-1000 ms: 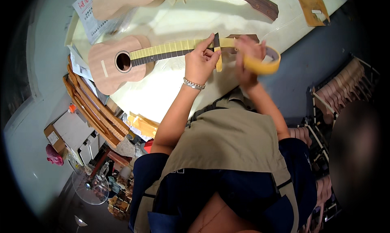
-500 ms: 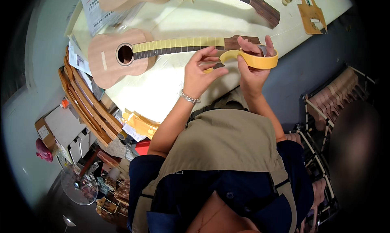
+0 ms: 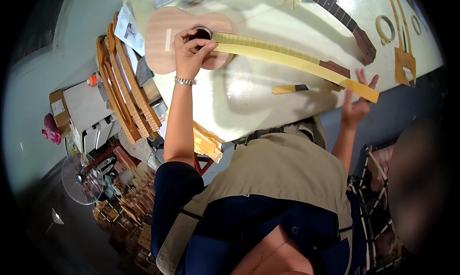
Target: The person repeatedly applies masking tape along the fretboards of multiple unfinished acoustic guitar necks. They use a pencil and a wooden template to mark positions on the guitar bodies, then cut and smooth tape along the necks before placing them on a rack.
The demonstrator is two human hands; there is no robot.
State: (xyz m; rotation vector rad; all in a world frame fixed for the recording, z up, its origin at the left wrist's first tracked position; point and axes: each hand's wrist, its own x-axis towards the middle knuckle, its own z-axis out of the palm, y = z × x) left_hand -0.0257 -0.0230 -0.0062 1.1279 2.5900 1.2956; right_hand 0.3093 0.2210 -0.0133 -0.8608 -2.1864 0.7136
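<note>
A pale wooden ukulele [image 3: 155,42] lies on the table, its neck pointing right. Yellow masking tape covers the far part of its fretboard [image 3: 268,46]. At the sound hole my left hand [image 3: 190,57] pinches the end of a long tape strip [image 3: 282,62]. The strip stretches along the near side of the neck, hiding the frets there. It runs to the yellow tape roll [image 3: 362,91] past the headstock [image 3: 335,68]. My right hand [image 3: 355,111] holds that roll, with fingers passing behind it. Nearer me lies a small yellow-handled tool with a dark tip [image 3: 287,89].
Another dark neck [image 3: 345,23] lies at the far side. Right of it are a tape ring [image 3: 385,28] and a tan wooden piece [image 3: 405,66]. Several curved wooden necks [image 3: 125,83] stand at the left, near papers [image 3: 129,28]. A fan [image 3: 81,178] is lower left.
My hands have moved apart: the left toward the sound hole, the right beyond the headstock. A long strip now spans between them. The view has shifted, and the yellow-handled tool is uncovered.
</note>
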